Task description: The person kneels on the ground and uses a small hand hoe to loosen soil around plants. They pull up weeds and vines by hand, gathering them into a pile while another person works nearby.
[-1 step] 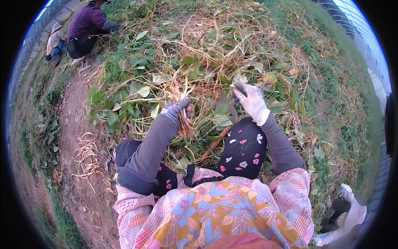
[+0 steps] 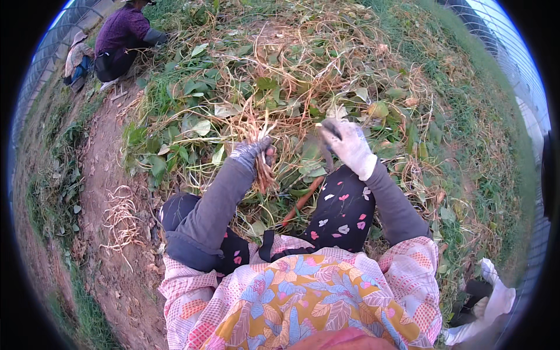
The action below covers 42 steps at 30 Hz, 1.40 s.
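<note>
My left hand (image 2: 251, 153), in a pale grey glove, is closed round a bunch of dry, tan long bean pods (image 2: 265, 172). The pods stick out above and below the fist. To its right is my right hand (image 2: 348, 143), in a white glove with dark fingertips. Its fingers are curled together over the vines; a small pale tip shows at them, but what they hold is not clear. Beneath and between the hands lie tangled dry vines and green leaves (image 2: 315, 169). An orange-brown wooden handle (image 2: 302, 203) rests beside my right knee, with a grey curved piece above it.
A small heap of tan pods (image 2: 121, 224) lies on the bare soil path (image 2: 102, 175) at left. Farther up that side, a person in purple (image 2: 122, 35) crouches by the vines, another person (image 2: 79, 61) behind. A white sack (image 2: 493, 297) stands at lower right.
My right hand has shifted slightly left and its fingers have turned. My left hand still grips the pods, almost in the same place.
</note>
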Each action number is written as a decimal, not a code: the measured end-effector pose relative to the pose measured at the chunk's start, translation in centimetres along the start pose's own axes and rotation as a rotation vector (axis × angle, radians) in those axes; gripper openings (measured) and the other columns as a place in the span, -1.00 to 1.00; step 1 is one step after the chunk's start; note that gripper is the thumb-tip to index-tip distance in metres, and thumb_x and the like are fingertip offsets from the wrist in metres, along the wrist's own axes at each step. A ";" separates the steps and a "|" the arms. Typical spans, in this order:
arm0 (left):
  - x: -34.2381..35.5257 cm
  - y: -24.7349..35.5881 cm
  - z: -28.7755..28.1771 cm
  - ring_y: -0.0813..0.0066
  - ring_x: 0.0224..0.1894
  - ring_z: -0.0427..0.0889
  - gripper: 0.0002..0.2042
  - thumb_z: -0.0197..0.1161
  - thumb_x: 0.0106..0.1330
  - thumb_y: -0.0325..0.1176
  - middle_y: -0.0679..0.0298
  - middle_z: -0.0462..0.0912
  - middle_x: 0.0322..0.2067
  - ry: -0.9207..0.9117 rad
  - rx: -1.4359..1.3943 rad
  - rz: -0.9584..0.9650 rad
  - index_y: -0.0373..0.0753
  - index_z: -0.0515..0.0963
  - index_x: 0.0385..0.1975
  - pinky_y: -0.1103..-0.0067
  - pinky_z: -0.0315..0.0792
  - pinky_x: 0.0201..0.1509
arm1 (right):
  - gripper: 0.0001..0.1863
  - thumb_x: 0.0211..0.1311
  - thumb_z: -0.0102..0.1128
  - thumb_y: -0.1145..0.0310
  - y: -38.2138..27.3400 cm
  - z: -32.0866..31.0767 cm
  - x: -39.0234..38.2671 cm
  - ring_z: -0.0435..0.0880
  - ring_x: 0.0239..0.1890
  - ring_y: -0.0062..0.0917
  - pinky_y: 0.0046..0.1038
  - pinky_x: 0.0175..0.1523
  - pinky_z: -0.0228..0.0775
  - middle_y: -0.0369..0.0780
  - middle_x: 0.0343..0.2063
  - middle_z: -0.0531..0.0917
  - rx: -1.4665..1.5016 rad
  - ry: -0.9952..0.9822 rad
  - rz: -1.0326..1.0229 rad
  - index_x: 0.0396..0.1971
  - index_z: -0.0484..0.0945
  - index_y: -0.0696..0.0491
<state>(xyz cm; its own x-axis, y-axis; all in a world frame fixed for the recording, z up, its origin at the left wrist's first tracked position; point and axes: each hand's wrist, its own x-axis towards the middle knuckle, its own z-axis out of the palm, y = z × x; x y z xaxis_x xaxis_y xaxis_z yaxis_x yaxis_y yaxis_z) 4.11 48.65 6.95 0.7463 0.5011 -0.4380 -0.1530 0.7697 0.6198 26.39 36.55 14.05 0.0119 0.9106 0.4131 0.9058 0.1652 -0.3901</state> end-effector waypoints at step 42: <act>14.4 7.3 -0.7 0.40 -0.53 0.44 -0.88 0.08 0.21 -0.32 0.32 0.44 -0.60 0.174 -0.271 0.254 -0.20 0.35 -0.38 0.46 0.43 -0.44 | -0.36 0.18 -0.36 -0.10 26.1 20.1 21.3 0.28 0.13 -0.31 -0.38 0.20 0.08 -0.07 0.10 0.28 -0.223 -0.857 0.320 0.09 0.22 0.07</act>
<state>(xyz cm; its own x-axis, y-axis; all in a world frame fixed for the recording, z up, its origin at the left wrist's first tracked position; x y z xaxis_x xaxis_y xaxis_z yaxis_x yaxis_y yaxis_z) 13.28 61.82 4.70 0.5453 0.7304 -0.4113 -0.5009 0.6774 0.5387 41.81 67.91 -3.88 0.0387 0.8832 -0.4673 0.9746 -0.1365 -0.1773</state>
